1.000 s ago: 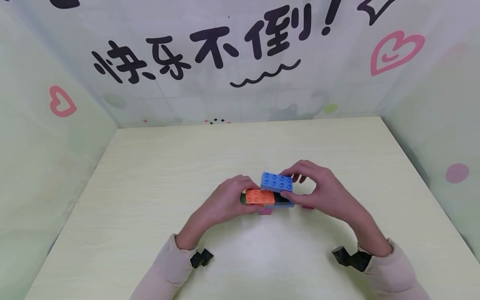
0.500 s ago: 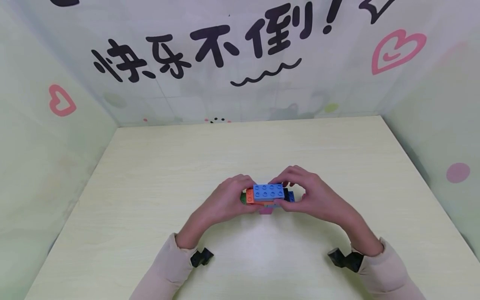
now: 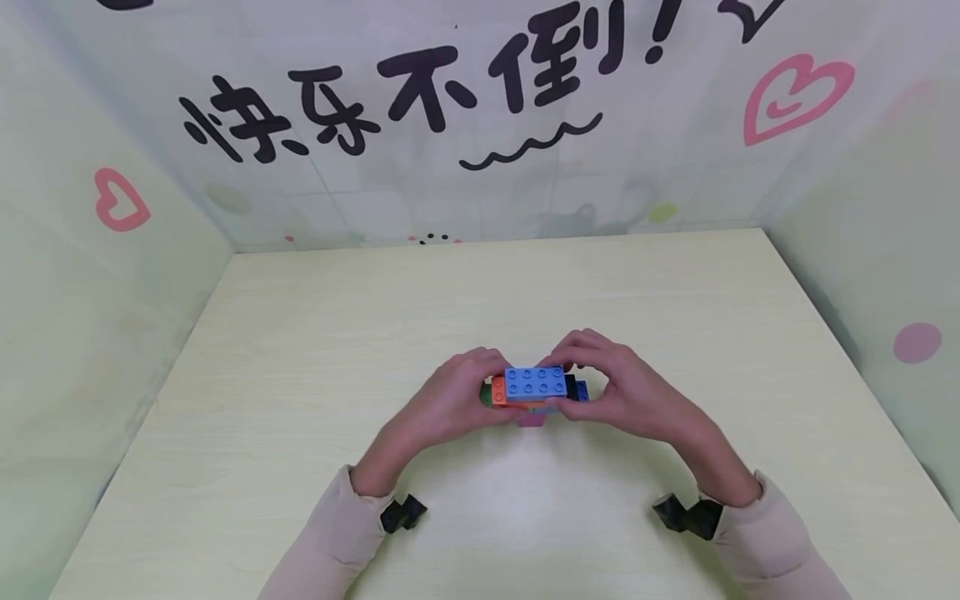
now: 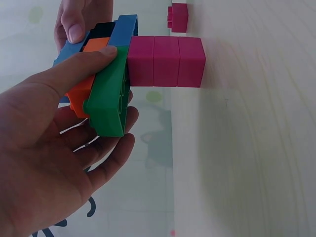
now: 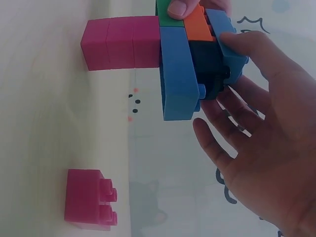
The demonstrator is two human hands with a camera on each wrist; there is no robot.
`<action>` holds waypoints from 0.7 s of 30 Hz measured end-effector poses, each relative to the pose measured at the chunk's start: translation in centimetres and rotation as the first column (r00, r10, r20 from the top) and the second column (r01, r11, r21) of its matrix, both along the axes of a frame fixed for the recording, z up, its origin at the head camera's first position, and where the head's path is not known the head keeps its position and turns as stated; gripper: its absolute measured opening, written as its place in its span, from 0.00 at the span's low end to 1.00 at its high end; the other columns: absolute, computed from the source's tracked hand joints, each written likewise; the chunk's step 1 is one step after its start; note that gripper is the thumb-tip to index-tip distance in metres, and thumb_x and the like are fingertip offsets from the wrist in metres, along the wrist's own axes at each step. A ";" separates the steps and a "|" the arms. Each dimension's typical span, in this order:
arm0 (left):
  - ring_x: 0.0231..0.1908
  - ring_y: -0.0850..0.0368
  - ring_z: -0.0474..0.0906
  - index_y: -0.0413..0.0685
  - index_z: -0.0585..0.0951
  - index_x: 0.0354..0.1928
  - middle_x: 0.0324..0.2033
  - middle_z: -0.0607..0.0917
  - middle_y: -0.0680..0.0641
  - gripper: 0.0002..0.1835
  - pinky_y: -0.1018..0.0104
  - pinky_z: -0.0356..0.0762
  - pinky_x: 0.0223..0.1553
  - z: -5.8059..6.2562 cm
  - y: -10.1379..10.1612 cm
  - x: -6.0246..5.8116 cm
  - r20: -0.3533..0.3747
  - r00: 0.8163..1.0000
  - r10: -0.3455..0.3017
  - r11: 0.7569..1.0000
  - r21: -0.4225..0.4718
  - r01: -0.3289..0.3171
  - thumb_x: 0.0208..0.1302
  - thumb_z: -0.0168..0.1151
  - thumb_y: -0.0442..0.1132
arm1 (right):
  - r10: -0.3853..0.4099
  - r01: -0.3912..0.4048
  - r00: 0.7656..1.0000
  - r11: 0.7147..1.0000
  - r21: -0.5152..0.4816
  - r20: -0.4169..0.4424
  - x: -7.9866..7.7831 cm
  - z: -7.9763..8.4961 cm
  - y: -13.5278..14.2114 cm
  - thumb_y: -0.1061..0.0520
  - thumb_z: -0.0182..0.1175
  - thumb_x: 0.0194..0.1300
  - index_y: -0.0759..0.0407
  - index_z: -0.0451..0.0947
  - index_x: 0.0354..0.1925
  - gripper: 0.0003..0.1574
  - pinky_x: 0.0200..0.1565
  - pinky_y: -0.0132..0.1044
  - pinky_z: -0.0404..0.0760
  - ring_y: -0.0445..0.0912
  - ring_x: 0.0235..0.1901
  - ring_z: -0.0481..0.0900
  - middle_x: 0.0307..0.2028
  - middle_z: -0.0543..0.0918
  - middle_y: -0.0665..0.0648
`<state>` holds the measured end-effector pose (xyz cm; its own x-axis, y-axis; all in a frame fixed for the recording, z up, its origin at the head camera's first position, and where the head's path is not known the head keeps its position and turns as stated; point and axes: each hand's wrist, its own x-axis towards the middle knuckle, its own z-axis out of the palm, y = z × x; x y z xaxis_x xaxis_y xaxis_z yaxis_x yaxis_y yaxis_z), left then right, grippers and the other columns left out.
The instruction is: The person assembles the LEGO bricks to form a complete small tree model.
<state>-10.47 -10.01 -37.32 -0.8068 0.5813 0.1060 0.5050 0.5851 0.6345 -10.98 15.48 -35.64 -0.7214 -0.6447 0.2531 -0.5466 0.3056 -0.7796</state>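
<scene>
Several toy building bricks form one stack between the two hands. A column of pink bricks [image 4: 165,61] stands on the table. It carries a green brick [image 4: 106,108] and a lower blue brick [image 5: 177,74] end to end. Above those lie an orange brick [image 3: 498,391] and a black brick [image 5: 203,55]. An upper blue brick [image 3: 536,383] lies flat across these two, studs up. My left hand [image 3: 450,400] grips the green and orange bricks at the left end, thumb on the near side. My right hand [image 3: 630,390] pinches the upper blue brick between thumb and fingers.
A loose pink brick [image 5: 85,198] stands on the table [image 3: 360,317] to the right of the column, hidden under the right hand in the head view. Printed cloth walls [image 3: 390,208] close off the back and both sides.
My right hand has moved left and down, bringing the upper blue brick from a tilt above the stack to flat across the orange and black bricks. The left hand keeps its grip in place.
</scene>
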 end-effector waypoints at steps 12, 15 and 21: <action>0.39 0.64 0.74 0.49 0.81 0.50 0.41 0.80 0.59 0.24 0.68 0.75 0.39 0.7 -0.3 0.2 0.028 0.999 -0.016 1.000 0.025 0.015 0.53 0.77 0.47 | 0.006 -0.006 1.000 1.000 0.005 -0.016 -0.4 -0.8 0.3 0.57 0.75 0.55 0.43 0.81 0.50 0.25 0.46 0.42 0.78 0.40 0.48 0.72 0.44 0.78 0.42; 0.42 0.66 0.75 0.53 0.81 0.51 0.42 0.80 0.63 0.23 0.65 0.76 0.41 1.4 -0.7 0.2 0.019 0.999 -0.027 0.991 0.131 0.024 0.53 0.76 0.47 | 0.016 -0.015 0.999 1.000 0.015 -0.041 -0.4 -0.7 0.3 0.56 0.74 0.56 0.43 0.81 0.51 0.24 0.46 0.45 0.77 0.41 0.48 0.72 0.45 0.78 0.41; 0.40 0.65 0.75 0.54 0.84 0.48 0.40 0.82 0.63 0.17 0.63 0.77 0.40 2.2 -1.1 0.3 -0.048 0.998 -0.045 0.974 0.222 0.054 0.56 0.74 0.45 | 0.022 -0.021 0.999 1.000 0.017 -0.038 -0.4 -0.5 0.3 0.56 0.73 0.57 0.45 0.82 0.50 0.22 0.45 0.42 0.78 0.42 0.48 0.72 0.45 0.78 0.41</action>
